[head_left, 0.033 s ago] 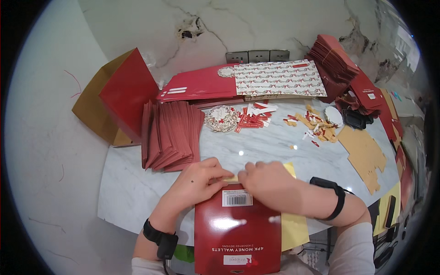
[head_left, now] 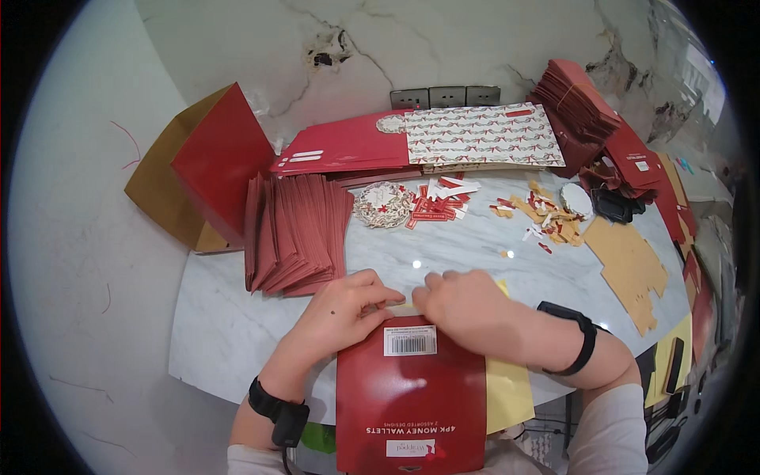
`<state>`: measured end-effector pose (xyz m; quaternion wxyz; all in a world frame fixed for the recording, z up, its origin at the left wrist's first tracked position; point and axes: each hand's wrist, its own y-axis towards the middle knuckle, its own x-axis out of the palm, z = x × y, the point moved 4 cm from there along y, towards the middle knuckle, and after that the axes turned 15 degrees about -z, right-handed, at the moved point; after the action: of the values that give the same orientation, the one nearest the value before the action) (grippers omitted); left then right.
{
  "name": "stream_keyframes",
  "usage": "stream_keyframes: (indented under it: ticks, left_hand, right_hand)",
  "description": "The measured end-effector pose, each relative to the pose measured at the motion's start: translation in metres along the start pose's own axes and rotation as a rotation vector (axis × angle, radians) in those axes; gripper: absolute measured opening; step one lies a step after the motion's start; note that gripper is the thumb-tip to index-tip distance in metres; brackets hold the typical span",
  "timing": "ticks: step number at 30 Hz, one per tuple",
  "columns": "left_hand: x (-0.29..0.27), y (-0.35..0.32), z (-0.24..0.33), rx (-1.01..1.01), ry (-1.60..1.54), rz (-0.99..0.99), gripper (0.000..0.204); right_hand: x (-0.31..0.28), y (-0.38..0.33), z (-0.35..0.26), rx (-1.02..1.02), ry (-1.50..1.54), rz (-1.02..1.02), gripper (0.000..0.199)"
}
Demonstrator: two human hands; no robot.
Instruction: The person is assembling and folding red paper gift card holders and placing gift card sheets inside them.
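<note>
A glossy red card packet (head_left: pixel 412 392) with a white barcode label (head_left: pixel 409 341) lies at the near edge of the table, its printing upside down to me. At its far edge shows a narrow pale strip. My left hand (head_left: pixel 348 310) pinches there with thumb and fingers, at the left part of that edge. Just beside it, my right hand (head_left: pixel 467 309) has its fingers curled down onto the same edge; its thumb is hidden. Yellow paper (head_left: pixel 509 394) sticks out from under the packet on the right.
Left of my hands stand folded red wallets (head_left: pixel 297 233) and an open red-and-brown carton (head_left: pixel 218 166). Farther back lie patterned sheets (head_left: pixel 483 136), round wreath cut-outs (head_left: pixel 383 204), small red-and-white tags (head_left: pixel 439 204) and torn scraps (head_left: pixel 554 222). Brown cardboard (head_left: pixel 629 269) lies right.
My right hand has shifted slightly away from me, along with its wrist band. The left hand and the packet have barely moved.
</note>
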<state>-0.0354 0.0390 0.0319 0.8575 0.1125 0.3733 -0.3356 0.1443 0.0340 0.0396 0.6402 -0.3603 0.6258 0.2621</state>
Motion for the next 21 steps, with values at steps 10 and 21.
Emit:
stream_keyframes:
  ticks: [10, 21]
  left_hand:
    - [0.003, 0.001, -0.002, 0.121, 0.268, 0.085, 0.024]
    - [0.01, -0.002, 0.014, 0.056, 0.49, 0.11, 0.01]
  right_hand:
    - [0.001, 0.012, 0.017, -0.001, 0.134, -0.1, 0.015]
    - [-0.002, 0.006, -0.004, -0.083, -0.053, -0.02, 0.016]
